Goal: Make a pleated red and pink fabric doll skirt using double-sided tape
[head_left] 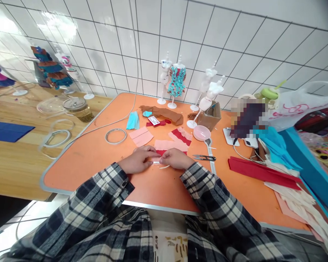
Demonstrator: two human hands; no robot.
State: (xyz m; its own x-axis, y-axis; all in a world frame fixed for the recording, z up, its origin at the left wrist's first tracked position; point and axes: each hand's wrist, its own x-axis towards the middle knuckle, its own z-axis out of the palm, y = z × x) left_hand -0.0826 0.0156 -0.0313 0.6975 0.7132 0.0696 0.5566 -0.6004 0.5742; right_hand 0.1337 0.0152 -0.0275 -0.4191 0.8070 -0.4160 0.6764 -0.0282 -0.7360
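Note:
A layered piece of pink and red crepe paper [171, 145] lies on the table in front of me, partly hidden by my fingers. My left hand [138, 159] grips its near edge, fingers stretched over the paper and thumb below. Opposite it, my right hand [176, 159] is closed in a pinch at the same edge. Between the hands a short white strip [156, 162] shows, and a thin pale strip [164, 167] lies just under my right hand. To the right are small black thread snips [205, 158]. A smaller pink and red piece [180, 136] rests farther back.
Behind the papers stand several white mini dress forms [206, 103], one wearing a turquoise and red dress [177, 82]. A tape roll [116, 136] lies left, a pink bowl [201, 133] right. Folded red crepe paper [262, 171] and a blue box [303, 163] occupy the right side.

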